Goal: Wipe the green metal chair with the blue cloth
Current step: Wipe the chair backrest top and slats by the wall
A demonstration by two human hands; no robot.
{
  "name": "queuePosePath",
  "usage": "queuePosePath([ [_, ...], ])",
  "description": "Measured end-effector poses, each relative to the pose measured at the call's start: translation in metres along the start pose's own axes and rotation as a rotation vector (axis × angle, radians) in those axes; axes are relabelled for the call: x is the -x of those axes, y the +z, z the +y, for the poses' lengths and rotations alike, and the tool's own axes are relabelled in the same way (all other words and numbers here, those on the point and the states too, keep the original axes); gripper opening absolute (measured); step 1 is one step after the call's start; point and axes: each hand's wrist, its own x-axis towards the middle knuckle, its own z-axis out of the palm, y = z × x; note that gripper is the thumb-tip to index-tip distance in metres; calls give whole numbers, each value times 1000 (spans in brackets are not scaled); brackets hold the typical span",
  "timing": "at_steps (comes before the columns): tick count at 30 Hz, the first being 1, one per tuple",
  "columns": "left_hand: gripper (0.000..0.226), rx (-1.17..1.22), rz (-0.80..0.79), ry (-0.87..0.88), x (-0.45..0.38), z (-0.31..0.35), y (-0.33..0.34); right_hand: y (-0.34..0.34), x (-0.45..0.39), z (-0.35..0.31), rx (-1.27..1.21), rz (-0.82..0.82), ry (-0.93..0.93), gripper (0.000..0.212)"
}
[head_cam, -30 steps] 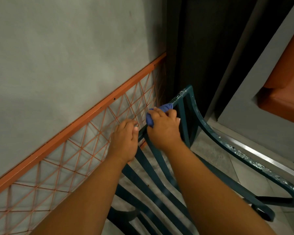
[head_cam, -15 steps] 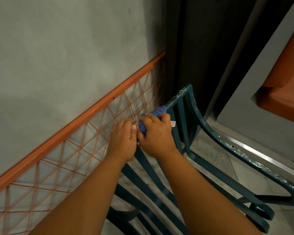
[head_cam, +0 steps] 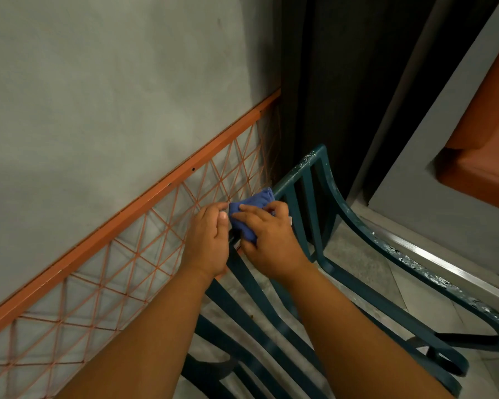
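Note:
The green metal chair [head_cam: 355, 226] stands below me, its slatted back and curved armrest showing chipped paint. My right hand [head_cam: 268, 240] grips the bunched blue cloth [head_cam: 251, 207] and presses it on the chair's top rail. Right beside it, my left hand [head_cam: 209, 243] curls over the same rail, thumb close to the cloth. The part of the rail under both hands is hidden.
An orange metal frame with wire mesh [head_cam: 144, 226] runs along the grey wall [head_cam: 113, 82] just left of the chair. A dark doorway [head_cam: 329, 82] lies beyond, a grey ledge with an orange panel [head_cam: 484, 145] at right. Tiled floor [head_cam: 366, 272] shows under the chair.
My right hand has slid the blue cloth leftward along the top rail toward my left hand, which has stayed in place.

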Motion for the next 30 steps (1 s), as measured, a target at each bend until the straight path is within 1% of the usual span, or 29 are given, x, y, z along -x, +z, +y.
queuePosePath([
  [2,42,34,23,6,1,1,-1,-6,0,15,-35,-16,-5,41],
  [3,44,41,25,10,2,1,-1,-9,-5,21,-13,-17,45,41],
  [6,46,54,22,7,2,0,-1,-12,-26,15,117,24,223,38],
  [8,48,57,19,10,3,0,0,-10,-37,-3,221,-15,266,32],
  [10,49,51,19,10,2,0,0,-3,-37,-18,294,-60,188,31],
  [11,49,44,20,10,1,-1,1,1,-32,-22,284,-61,128,32],
  [13,50,41,23,14,0,-2,0,9,-14,-20,163,-36,16,35],
  [15,53,51,28,12,0,-2,0,15,6,-8,3,-31,-49,45],
  [17,51,53,31,2,0,0,1,14,23,7,-87,-31,-87,49],
  [19,49,36,23,4,0,2,1,10,33,19,-167,-22,-60,44],
  [21,50,-16,9,36,0,3,0,4,39,20,-309,30,81,39],
  [24,51,-213,5,94,0,5,-1,-7,39,15,-567,191,451,26],
  [26,54,-324,20,113,-1,12,2,-16,32,12,-857,241,699,16],
  [27,55,-356,18,130,-4,17,5,-20,28,11,-977,270,778,14],
  [28,55,-387,2,154,-8,23,9,-24,25,11,-1043,316,815,14],
  [30,48,-450,-57,203,-21,32,17,-29,17,11,-1051,425,803,16],
])
